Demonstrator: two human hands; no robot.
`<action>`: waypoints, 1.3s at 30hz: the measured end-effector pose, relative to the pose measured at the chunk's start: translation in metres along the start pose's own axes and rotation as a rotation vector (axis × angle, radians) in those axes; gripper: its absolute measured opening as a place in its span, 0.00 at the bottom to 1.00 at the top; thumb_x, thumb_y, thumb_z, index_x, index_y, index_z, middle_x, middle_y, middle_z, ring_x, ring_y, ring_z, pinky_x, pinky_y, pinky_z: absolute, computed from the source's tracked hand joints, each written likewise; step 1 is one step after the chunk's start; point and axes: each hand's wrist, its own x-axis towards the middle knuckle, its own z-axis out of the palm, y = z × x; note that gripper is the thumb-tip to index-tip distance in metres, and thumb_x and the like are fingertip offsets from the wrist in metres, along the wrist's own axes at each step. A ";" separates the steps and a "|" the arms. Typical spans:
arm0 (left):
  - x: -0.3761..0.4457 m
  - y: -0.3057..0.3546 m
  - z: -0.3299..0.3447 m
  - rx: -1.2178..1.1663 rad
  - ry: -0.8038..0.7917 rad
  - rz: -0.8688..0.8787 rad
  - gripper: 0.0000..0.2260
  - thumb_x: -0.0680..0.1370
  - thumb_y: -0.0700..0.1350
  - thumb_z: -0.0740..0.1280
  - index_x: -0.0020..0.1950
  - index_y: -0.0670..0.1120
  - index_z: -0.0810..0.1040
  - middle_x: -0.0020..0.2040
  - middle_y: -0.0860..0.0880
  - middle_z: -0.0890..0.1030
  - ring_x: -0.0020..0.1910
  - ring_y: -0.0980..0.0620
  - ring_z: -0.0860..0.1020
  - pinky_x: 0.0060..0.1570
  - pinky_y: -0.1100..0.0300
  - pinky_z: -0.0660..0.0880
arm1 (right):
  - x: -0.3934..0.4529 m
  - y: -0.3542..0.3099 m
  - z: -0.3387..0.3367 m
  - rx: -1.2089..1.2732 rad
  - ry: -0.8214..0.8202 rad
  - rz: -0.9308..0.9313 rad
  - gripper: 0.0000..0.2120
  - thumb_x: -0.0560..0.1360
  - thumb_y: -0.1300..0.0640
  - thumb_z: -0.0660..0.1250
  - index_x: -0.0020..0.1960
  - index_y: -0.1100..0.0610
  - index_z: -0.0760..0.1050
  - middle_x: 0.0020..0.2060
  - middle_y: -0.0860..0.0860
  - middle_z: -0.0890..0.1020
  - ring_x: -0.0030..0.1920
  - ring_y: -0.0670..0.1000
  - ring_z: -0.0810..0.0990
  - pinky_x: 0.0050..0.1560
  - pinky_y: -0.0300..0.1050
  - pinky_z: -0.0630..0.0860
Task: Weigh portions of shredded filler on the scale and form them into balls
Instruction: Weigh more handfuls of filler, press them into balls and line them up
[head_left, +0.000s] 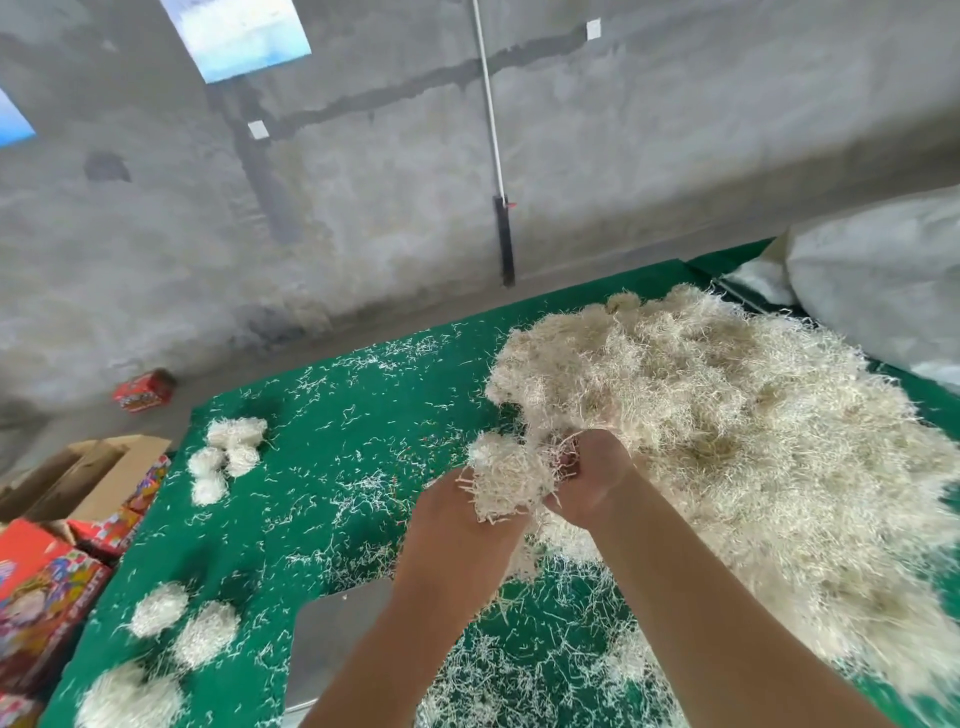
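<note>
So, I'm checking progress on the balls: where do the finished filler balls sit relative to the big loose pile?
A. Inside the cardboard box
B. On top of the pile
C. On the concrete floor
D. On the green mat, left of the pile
D: the finished filler balls sit in clusters on the green mat, well left of the big loose pile.

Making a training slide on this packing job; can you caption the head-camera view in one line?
Both hands, left hand and right hand, gather a clump of shredded filler beside the big pile.

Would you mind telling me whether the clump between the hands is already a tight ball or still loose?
Still loose: the clump held between left hand and right hand has ragged strands sticking out.
</note>
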 end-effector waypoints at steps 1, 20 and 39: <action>-0.001 0.000 0.004 -0.024 -0.020 -0.020 0.08 0.77 0.49 0.73 0.41 0.62 0.82 0.30 0.59 0.81 0.24 0.63 0.75 0.27 0.67 0.72 | 0.004 -0.001 -0.006 -0.016 0.016 -0.015 0.10 0.85 0.61 0.55 0.52 0.59 0.75 0.37 0.52 0.73 0.34 0.49 0.70 0.38 0.42 0.71; 0.007 -0.002 -0.015 -0.365 0.246 -0.275 0.10 0.71 0.54 0.74 0.49 0.51 0.81 0.29 0.52 0.70 0.26 0.54 0.65 0.31 0.57 0.65 | 0.034 -0.027 -0.105 -1.902 0.539 -0.340 0.25 0.84 0.48 0.63 0.76 0.61 0.69 0.62 0.60 0.82 0.58 0.56 0.83 0.65 0.60 0.78; -0.020 -0.009 0.027 -1.283 0.024 -0.467 0.17 0.88 0.50 0.60 0.71 0.41 0.77 0.63 0.46 0.83 0.54 0.69 0.80 0.59 0.73 0.73 | -0.038 0.077 0.012 -0.690 0.048 -0.898 0.26 0.84 0.39 0.60 0.36 0.57 0.72 0.23 0.48 0.69 0.24 0.50 0.66 0.26 0.42 0.66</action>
